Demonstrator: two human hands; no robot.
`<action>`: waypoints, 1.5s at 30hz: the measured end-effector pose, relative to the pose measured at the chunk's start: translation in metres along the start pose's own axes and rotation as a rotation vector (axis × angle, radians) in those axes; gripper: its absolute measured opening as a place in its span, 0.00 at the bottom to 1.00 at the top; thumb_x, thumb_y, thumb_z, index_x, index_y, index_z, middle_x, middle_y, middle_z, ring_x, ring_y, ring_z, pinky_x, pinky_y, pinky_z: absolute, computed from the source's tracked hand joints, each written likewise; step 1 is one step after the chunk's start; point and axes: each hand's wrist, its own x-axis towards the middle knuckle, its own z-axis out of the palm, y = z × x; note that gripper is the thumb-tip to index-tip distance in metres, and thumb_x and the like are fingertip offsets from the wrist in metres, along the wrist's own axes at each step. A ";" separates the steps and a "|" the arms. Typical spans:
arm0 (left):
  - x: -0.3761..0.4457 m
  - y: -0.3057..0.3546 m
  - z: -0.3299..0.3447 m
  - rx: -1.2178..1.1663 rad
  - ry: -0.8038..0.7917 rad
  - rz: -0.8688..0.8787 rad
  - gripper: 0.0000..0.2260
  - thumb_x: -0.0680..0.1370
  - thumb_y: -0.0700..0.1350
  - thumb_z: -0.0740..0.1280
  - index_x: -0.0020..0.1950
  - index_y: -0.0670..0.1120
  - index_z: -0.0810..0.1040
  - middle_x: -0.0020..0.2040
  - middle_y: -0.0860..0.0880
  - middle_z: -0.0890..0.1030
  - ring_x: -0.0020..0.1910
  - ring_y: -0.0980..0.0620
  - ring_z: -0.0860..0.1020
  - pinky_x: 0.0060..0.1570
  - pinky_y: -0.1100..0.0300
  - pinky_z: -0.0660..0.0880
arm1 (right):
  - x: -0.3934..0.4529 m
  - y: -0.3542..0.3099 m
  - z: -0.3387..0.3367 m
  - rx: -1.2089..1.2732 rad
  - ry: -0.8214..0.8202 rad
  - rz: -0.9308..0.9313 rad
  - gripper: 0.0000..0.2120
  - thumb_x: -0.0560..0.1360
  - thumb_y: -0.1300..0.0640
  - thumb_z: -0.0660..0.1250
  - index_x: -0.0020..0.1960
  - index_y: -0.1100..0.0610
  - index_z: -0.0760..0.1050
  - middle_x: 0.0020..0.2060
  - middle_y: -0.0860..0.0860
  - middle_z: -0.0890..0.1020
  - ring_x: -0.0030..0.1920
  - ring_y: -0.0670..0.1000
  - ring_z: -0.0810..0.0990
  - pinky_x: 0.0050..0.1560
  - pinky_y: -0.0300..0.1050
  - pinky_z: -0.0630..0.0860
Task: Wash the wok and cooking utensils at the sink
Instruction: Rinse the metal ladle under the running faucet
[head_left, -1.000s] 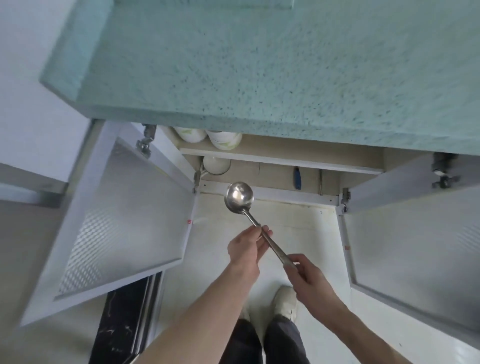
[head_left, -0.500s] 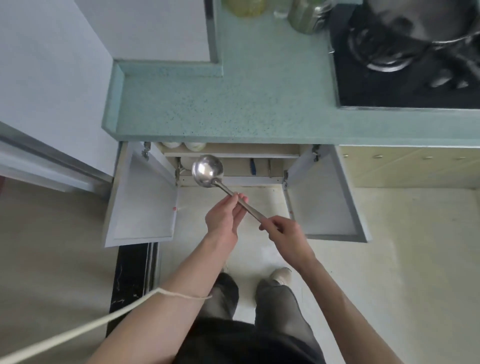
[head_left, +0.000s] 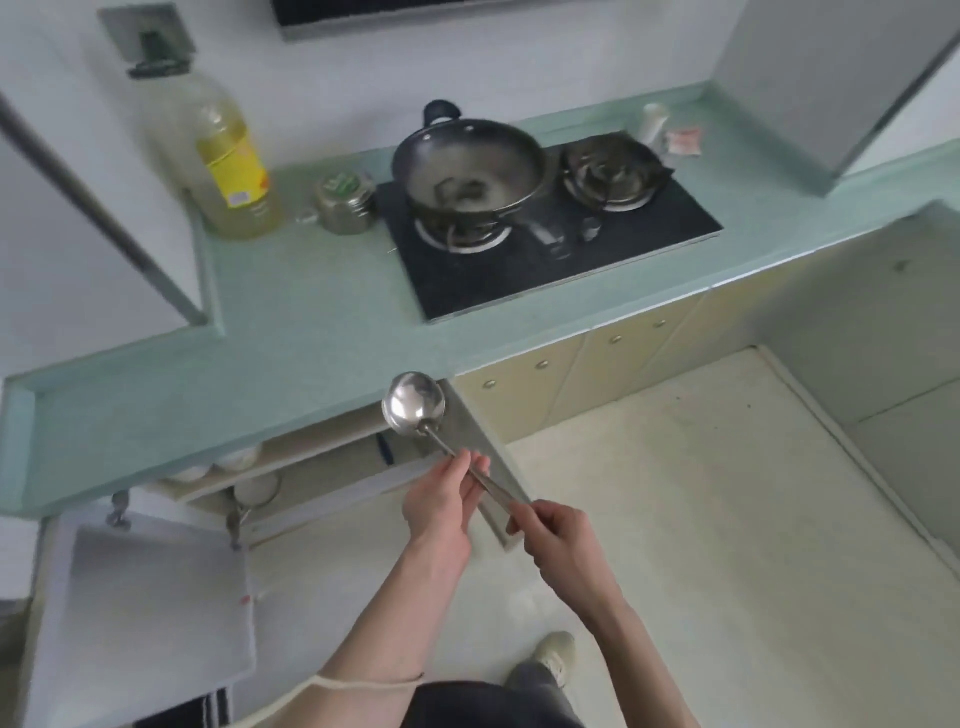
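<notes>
A steel ladle (head_left: 414, 402) is held in front of the green countertop's front edge, bowl up and to the left. My left hand (head_left: 445, 501) grips the middle of its shaft. My right hand (head_left: 558, 540) pinches the end of the handle lower right. A dark wok (head_left: 470, 166) sits on the left burner of the black gas hob (head_left: 550, 244), well beyond the ladle. No sink is in view.
The green countertop (head_left: 291, 332) carries a large oil bottle (head_left: 228, 156) and a metal jar (head_left: 345, 202). Below it the cabinet stands open, its white door (head_left: 140, 613) swung out at left, bowls (head_left: 249, 486) on the shelf. Closed drawers (head_left: 571, 369) lie under the hob.
The view has lifted from the open cabinet to the countertop, hob and wok. Both hands keep the same hold on the ladle, which now sits higher against the counter edge.
</notes>
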 end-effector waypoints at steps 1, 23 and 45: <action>-0.004 -0.012 0.019 0.023 -0.008 0.004 0.08 0.79 0.34 0.72 0.56 0.33 0.82 0.50 0.37 0.86 0.47 0.44 0.87 0.49 0.55 0.84 | 0.002 0.003 -0.021 0.018 0.022 -0.002 0.17 0.81 0.49 0.67 0.38 0.57 0.81 0.27 0.46 0.70 0.30 0.49 0.66 0.31 0.42 0.63; -0.014 -0.245 0.367 0.442 -0.453 -0.224 0.12 0.78 0.31 0.70 0.60 0.28 0.78 0.48 0.35 0.85 0.40 0.46 0.87 0.37 0.58 0.84 | 0.055 0.075 -0.349 0.454 0.540 0.073 0.17 0.77 0.47 0.68 0.33 0.54 0.80 0.25 0.49 0.70 0.26 0.48 0.65 0.27 0.40 0.61; -0.047 -0.472 0.737 0.737 -0.816 -0.522 0.17 0.77 0.31 0.71 0.64 0.27 0.75 0.47 0.34 0.85 0.44 0.42 0.87 0.40 0.54 0.85 | 0.134 0.086 -0.692 0.709 1.034 0.136 0.19 0.83 0.53 0.66 0.41 0.66 0.80 0.26 0.51 0.66 0.25 0.48 0.60 0.25 0.41 0.57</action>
